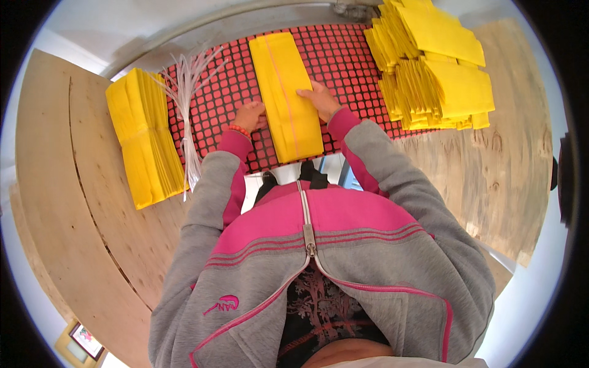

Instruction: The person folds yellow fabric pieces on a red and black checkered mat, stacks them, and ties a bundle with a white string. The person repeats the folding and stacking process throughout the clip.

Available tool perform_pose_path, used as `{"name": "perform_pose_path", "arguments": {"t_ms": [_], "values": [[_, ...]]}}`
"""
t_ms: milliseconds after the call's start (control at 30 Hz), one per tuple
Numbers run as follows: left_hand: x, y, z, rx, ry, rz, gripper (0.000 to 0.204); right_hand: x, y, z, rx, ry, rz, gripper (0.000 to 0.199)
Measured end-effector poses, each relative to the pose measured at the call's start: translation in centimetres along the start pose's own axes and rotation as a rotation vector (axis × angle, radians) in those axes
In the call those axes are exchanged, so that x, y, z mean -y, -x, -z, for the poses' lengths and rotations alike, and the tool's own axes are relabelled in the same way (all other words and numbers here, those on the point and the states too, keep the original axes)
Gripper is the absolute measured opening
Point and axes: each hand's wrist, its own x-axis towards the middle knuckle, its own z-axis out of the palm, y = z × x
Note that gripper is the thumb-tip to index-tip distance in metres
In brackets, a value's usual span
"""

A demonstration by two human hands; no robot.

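A long flat yellow folded bundle [287, 104], with a thin pink line down its length, lies before me on the red and black checked mat [340, 58]. My right hand [321, 99] grips its right edge, thumb on top and the other fingers hidden beneath. At the opposite edge, my left hand [250, 116] is closed with its fingertips against the bundle's side. Whether the bundle is one piece or several layers, I cannot tell.
Left of the mat stands a tied stack of yellow folded pieces [145, 138]. Beside it lies a bunch of clear white strips [189, 110], gathered in the middle. Loose yellow stacks [438, 67] pile up at the far right. A wooden tabletop [485, 159] extends on both sides.
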Motion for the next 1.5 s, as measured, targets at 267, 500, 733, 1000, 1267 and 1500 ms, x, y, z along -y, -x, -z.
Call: {"name": "perform_pose_path", "arguments": {"t_ms": [267, 500, 733, 1000, 1267, 1500], "values": [[-0.6, 1.8, -1.4, -0.126, 0.008, 0.016, 0.044, -0.5, -0.2, 0.3, -0.045, 0.119, -0.027, 0.032], [-0.6, 1.9, -1.9, -0.139, -0.155, -0.006, 0.029, -1.5, -0.4, 0.3, -0.072, 0.205, -0.001, 0.033], [-0.2, 1.5, -1.9, -0.089, -0.137, -0.064, 0.024, -1.5, -0.1, -0.3, -0.128, 0.314, 0.028, 0.033], [-0.1, 1.2, -2.1, -0.162, -0.237, -0.059, 0.021, -1.9, -0.3, 1.0, -0.219, 0.675, 0.27, 0.038], [0.2, 0.6, -1.8, -0.192, -0.507, -0.197, 0.022, 5.0, 8.6, 1.3, -0.182, 1.207, 0.277, 0.03], [0.0, 1.6, -1.7, -0.196, -0.433, -0.261, 0.013, 21.0, 22.8, 4.8, 0.113, 0.639, 0.495, 0.036]]}}
